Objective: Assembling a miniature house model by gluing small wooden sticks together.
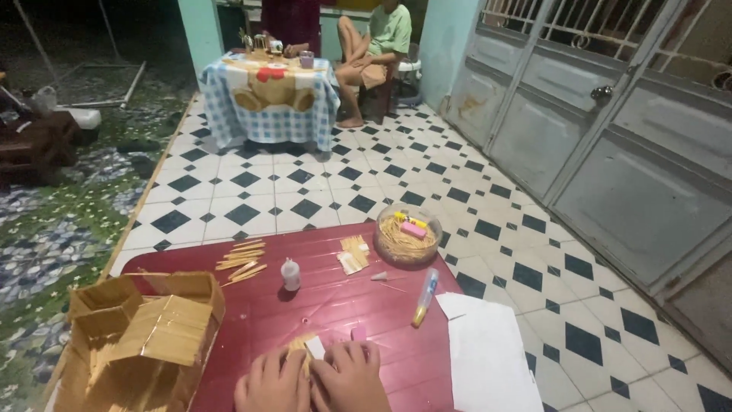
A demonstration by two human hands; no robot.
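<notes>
- Pale wooden-stick panel (303, 347) lies flat at the near edge of the dark red plastic table (343, 305), its far end poking out beyond the fingertips, long axis running near to far.
- Left hand (272, 384) and right hand (349, 379) press down on it side by side, fingers curled over it; neither is nearer.
- Left of them stands a stick-built model house (145, 336).
- Farther off, a small white glue bottle (290, 275) stands upright.
- At the far right edge, a clear round plastic tub (408, 235) holds loose sticks and a small pink block.
</notes>
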